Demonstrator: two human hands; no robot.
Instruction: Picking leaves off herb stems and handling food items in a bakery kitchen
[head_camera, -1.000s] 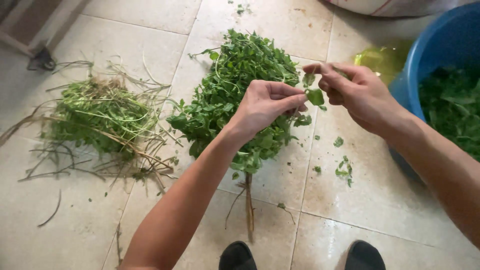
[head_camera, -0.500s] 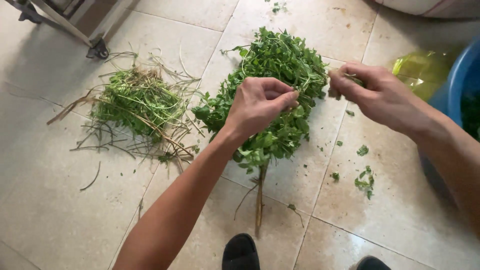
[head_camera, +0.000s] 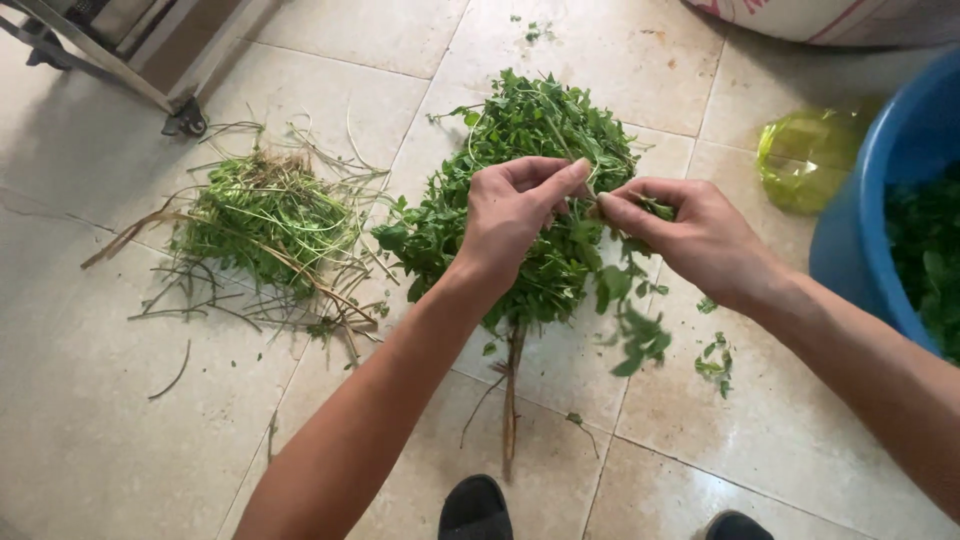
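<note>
Head view, looking straight down at a tiled floor (head_camera: 120, 430).

Near centre: left hand (head_camera: 515, 215) curled, thumb and forefinger pinched on a thin green sprig (head_camera: 640, 208). Right hand (head_camera: 690, 235) at three o'clock of it, fingertips closed on the same sprig from the other end, knuckles nearly touching the left. Both held above the floor rather than resting on it, probably so the stem stays taut between two pinch points; exact contact of the fingertips with the stem partly hidden by leaves, so hard to be sure.

Directly beneath and toward twelve o'clock of the hands: large bunch of leafy greens (head_camera: 530, 170), spread fan-like, woody stem ends (head_camera: 512, 400) gathered and pointing to six o'clock, toward two dark shoe tips (head_camera: 475, 505). Laid with stalks toward the body, leaves away, within easy reach of both hands.

At nine o'clock of the bunch, well apart: pile of stripped stalks and roots (head_camera: 265, 225), stringy, some dry and brown, kept separate from the leafy heap.

At three o'clock, at the frame edge: blue basin (head_camera: 865, 210) holding dark green leaves, just beside the right forearm. Crumpled green plastic bag (head_camera: 810, 160) at one o'clock, touching the basin's outer wall.

Loose leaf scraps (head_camera: 715, 362) scattered at five o'clock of the hands. Metal frame leg with a foot (head_camera: 185, 120) at ten o'clock.
</note>
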